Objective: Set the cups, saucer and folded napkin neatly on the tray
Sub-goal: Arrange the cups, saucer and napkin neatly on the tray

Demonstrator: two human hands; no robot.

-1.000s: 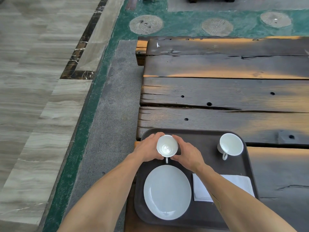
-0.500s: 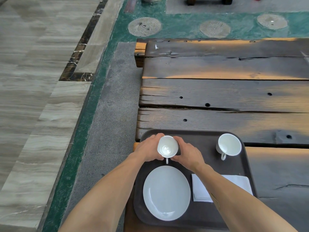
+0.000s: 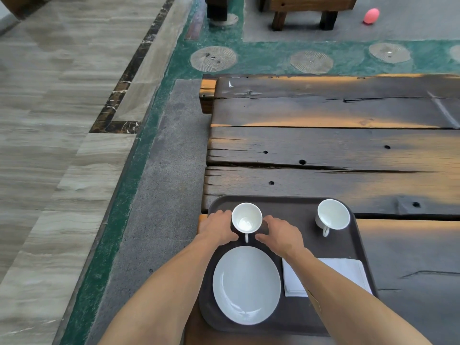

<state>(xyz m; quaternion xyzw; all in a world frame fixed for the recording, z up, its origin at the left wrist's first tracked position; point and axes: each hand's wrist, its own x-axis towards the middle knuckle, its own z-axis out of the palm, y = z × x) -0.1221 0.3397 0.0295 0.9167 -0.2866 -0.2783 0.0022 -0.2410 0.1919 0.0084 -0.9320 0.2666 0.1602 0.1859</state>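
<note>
A dark brown tray [image 3: 293,207] lies at the near edge of the wooden table. At its far left stands a white cup [image 3: 247,217], upright, with its handle toward me. My left hand [image 3: 219,229] curls against the cup's left side. My right hand [image 3: 280,235] sits just right of the cup with a thin gap, fingers apart. A second white cup [image 3: 333,214] stands at the tray's far right, handle toward me. The white oval saucer [image 3: 246,285] lies near left. The folded white napkin [image 3: 348,270] lies near right, partly under my right forearm.
The dark plank table [image 3: 336,145] stretches away beyond the tray, and its left edge drops to a grey and green floor. Wooden furniture legs [image 3: 278,19] and a pink ball [image 3: 371,15] are far off on the floor.
The view has tilted up and shows more of the floor beyond the table. My right hand has eased off the cup's side, and both hands have drawn slightly toward me. The cup stays in place.
</note>
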